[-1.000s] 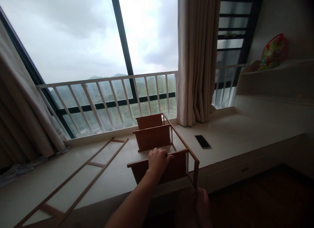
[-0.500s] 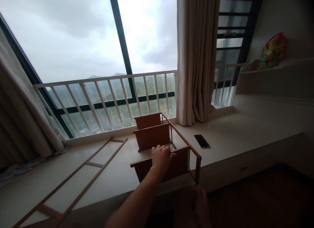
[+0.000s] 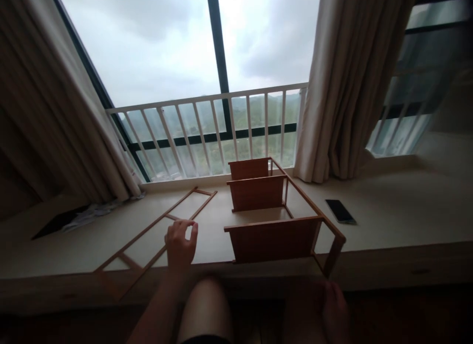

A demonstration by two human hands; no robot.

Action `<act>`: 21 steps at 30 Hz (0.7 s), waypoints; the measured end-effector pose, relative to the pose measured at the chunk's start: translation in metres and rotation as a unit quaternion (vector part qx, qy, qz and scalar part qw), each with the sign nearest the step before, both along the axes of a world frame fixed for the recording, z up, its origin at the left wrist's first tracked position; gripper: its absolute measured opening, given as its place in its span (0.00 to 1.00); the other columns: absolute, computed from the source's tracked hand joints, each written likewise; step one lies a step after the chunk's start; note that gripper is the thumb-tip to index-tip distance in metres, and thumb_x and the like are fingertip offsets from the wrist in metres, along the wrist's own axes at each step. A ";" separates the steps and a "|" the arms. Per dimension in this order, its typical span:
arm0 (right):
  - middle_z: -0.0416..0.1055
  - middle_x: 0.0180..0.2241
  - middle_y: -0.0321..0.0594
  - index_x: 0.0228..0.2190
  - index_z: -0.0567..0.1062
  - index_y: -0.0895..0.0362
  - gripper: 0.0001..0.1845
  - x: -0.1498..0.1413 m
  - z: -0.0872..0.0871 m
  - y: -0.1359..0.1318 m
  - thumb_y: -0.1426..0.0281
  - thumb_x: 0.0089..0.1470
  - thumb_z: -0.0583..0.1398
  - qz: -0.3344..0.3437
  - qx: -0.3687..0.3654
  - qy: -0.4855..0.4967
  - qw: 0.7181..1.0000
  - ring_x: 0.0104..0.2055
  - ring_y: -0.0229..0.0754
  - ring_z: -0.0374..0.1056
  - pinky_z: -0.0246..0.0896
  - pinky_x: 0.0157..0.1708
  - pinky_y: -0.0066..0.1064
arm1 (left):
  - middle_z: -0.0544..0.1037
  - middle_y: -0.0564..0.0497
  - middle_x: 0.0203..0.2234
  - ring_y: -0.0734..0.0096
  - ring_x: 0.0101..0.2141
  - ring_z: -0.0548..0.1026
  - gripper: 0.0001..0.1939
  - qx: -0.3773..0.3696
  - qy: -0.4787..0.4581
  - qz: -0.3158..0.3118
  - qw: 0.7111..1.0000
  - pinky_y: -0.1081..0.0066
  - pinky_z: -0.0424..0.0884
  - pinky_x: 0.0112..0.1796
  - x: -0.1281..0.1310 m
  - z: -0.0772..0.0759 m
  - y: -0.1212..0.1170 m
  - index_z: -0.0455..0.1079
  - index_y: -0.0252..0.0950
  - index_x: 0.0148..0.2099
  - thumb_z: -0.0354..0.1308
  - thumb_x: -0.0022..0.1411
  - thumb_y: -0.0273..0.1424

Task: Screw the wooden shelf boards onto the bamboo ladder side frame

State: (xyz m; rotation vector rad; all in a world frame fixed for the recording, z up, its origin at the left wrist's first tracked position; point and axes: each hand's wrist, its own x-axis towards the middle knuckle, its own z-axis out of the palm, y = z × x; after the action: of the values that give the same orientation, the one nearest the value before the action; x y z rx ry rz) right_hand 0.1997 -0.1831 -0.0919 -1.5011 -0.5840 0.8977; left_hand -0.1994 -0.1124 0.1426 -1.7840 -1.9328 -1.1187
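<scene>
A brown wooden shelf unit (image 3: 273,241) lies on its side on the pale window ledge, its several boards standing upright along one side frame. To its left lies a ladder-like wooden side frame (image 3: 148,226), its near end reaching over the ledge edge. Over the middle of that frame is my left hand (image 3: 180,245), fingers curved, with a gap between thumb and forefinger and nothing visible in it. Down in shadow, my right hand (image 3: 334,304) is closed beside the shelf unit's near right corner; what its fingers hold is too dark to make out.
A black phone (image 3: 340,211) lies on the ledge (image 3: 391,206) to the right. Behind stand a white railing (image 3: 207,100) and windows between beige curtains (image 3: 343,87). Whitish cloth and a dark flat item (image 3: 59,221) lie at the left. My knee is below the ledge edge.
My left hand has left the shelf unit's near board and moved left over the ladder-like frame. My right hand stays by the shelf corner. The view has turned left.
</scene>
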 end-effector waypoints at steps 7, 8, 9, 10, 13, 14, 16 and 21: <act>0.77 0.30 0.44 0.36 0.75 0.57 0.31 -0.008 0.011 0.000 0.42 0.46 0.56 0.048 -0.059 -0.132 0.988 0.33 0.51 0.71 0.63 0.32 0.37 | 0.68 0.39 0.53 0.48 0.54 0.65 0.18 -0.349 -0.033 0.220 0.910 0.45 0.63 0.49 -0.136 -0.093 -0.011 0.67 0.39 0.54 0.47 0.64 0.34; 0.77 0.32 0.45 0.36 0.76 0.58 0.32 -0.010 0.011 0.001 0.43 0.46 0.56 0.060 -0.060 -0.140 0.986 0.35 0.52 0.71 0.64 0.33 0.37 | 0.66 0.39 0.55 0.47 0.56 0.63 0.20 -0.374 -0.037 0.233 0.897 0.43 0.61 0.50 -0.146 -0.103 -0.016 0.65 0.39 0.56 0.47 0.64 0.33; 0.78 0.33 0.46 0.36 0.76 0.58 0.32 -0.011 0.010 0.002 0.43 0.46 0.56 0.073 -0.058 -0.142 0.985 0.35 0.52 0.72 0.64 0.33 0.37 | 0.65 0.38 0.57 0.46 0.57 0.61 0.21 -0.395 -0.041 0.244 0.884 0.41 0.60 0.51 -0.154 -0.112 -0.022 0.63 0.39 0.58 0.46 0.63 0.32; 0.78 0.34 0.46 0.37 0.76 0.58 0.32 -0.013 0.009 0.004 0.43 0.46 0.56 0.088 -0.055 -0.141 0.984 0.36 0.52 0.72 0.64 0.32 0.37 | 0.64 0.38 0.58 0.46 0.58 0.60 0.23 -0.409 -0.043 0.252 0.876 0.40 0.59 0.51 -0.160 -0.118 -0.026 0.62 0.39 0.59 0.46 0.63 0.31; 0.77 0.32 0.45 0.38 0.75 0.58 0.31 -0.017 0.006 0.008 0.45 0.48 0.55 0.119 -0.054 -0.148 0.980 0.34 0.51 0.72 0.65 0.32 0.37 | 0.62 0.38 0.59 0.46 0.59 0.60 0.25 -0.417 -0.035 0.272 0.867 0.40 0.60 0.50 -0.171 -0.127 -0.036 0.60 0.41 0.61 0.46 0.62 0.29; 0.77 0.32 0.44 0.38 0.75 0.58 0.30 -0.018 0.006 0.009 0.45 0.48 0.55 0.130 -0.052 -0.154 0.978 0.34 0.51 0.72 0.65 0.33 0.37 | 0.62 0.38 0.59 0.46 0.58 0.60 0.25 -0.413 -0.027 0.277 0.867 0.41 0.60 0.50 -0.174 -0.128 -0.037 0.60 0.41 0.61 0.46 0.61 0.29; 0.77 0.31 0.43 0.37 0.75 0.58 0.28 -0.020 0.007 0.011 0.47 0.49 0.55 0.148 -0.045 -0.166 0.974 0.34 0.51 0.72 0.65 0.35 0.37 | 0.64 0.37 0.58 0.47 0.57 0.62 0.24 -0.410 -0.011 0.287 0.866 0.42 0.60 0.50 -0.181 -0.128 -0.038 0.60 0.40 0.60 0.46 0.61 0.29; 0.77 0.32 0.43 0.33 0.76 0.57 0.25 -0.022 0.009 0.016 0.48 0.46 0.57 0.156 -0.031 -0.178 0.971 0.37 0.52 0.72 0.65 0.38 0.38 | 0.69 0.35 0.54 0.45 0.54 0.68 0.24 -0.432 0.008 0.274 0.859 0.45 0.62 0.49 -0.203 -0.126 -0.037 0.58 0.39 0.61 0.48 0.62 0.31</act>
State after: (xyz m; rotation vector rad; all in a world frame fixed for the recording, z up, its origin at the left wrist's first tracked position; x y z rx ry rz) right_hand 0.1772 -0.1673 -0.0831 -1.6694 -1.0878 0.8938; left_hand -0.4021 -0.1491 0.0164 -1.3213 -2.9256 0.0000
